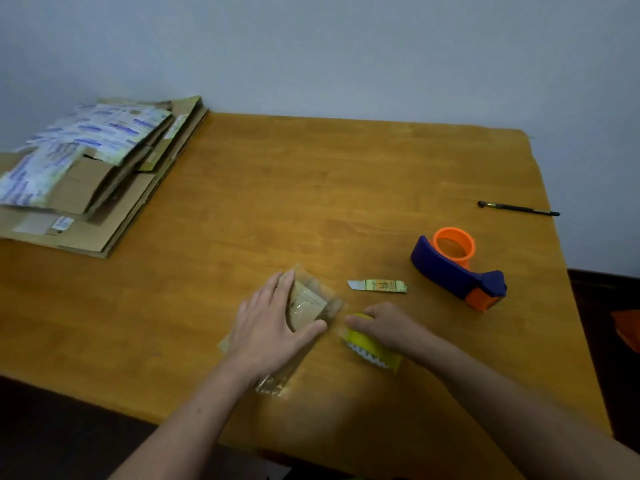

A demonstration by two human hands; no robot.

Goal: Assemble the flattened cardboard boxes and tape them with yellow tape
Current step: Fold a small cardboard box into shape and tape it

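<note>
A small brown cardboard box [308, 308], wrapped in glossy tape, lies near the table's front middle. My left hand [270, 323] rests flat on top of it with straight fingers, thumb along its near edge. Just to its right, my right hand [384, 325] grips a yellow tape roll [372, 353] with a white jagged pattern on its side; the roll sits on the table close to the box's right side. A stack of flattened cardboard boxes [86, 178], some with printed labels, lies at the back left corner.
A blue and orange tape dispenser [457, 268] stands to the right. A small cutter blade with a yellow handle [379, 285] lies between it and the box. A black pen [517, 208] lies at the far right. The wooden table [311, 188] ends against a wall.
</note>
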